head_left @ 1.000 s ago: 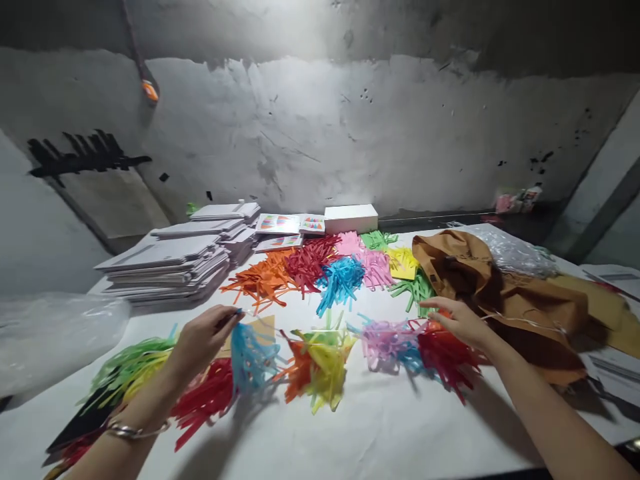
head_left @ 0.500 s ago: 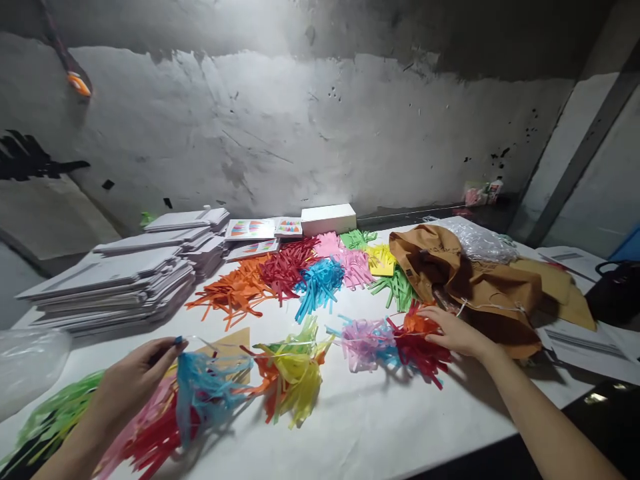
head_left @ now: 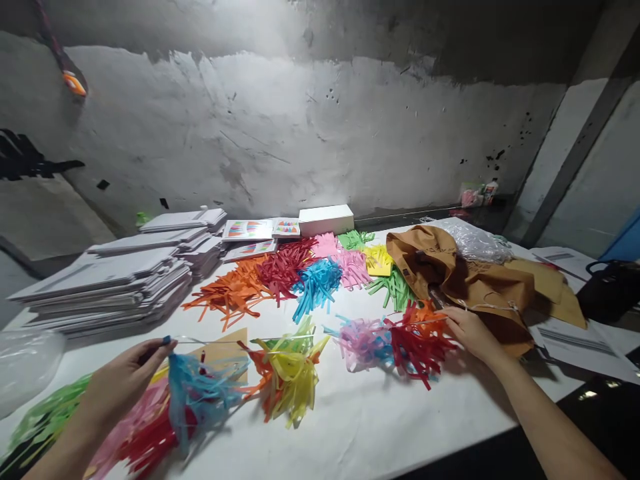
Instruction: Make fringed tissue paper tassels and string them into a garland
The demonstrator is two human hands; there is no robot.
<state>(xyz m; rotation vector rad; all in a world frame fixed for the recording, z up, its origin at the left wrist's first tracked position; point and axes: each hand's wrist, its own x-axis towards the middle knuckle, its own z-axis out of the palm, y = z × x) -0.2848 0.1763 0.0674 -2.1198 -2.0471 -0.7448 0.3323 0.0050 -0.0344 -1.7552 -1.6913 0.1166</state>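
Observation:
My left hand [head_left: 133, 373] pinches a thin white string [head_left: 215, 342] beside a light-blue tassel [head_left: 187, 393] at the lower left. At the right, my right hand [head_left: 467, 333] is closed on the string's other side, next to orange and red tassels [head_left: 420, 343]. Between the hands, a yellow tassel [head_left: 295, 380] with orange and green strips and a pink-purple tassel [head_left: 363, 343] hang along the string, low over the table. Red and pink tassels [head_left: 150, 433] lie under my left hand, with green ones [head_left: 45, 413] farther left.
Paper stacks [head_left: 105, 280] stand at the left. Orange [head_left: 233, 290], dark red, blue [head_left: 317, 283], pink, yellow and green fringe bunches lie mid-table before a white box [head_left: 326, 220]. A brown cloth [head_left: 480, 293], clear plastic [head_left: 475, 241] and a black bag [head_left: 610, 290] are at the right.
My left hand has moved slightly left and my right hand slightly right, drawing the string straighter. The red tassel by my right hand has shifted a little.

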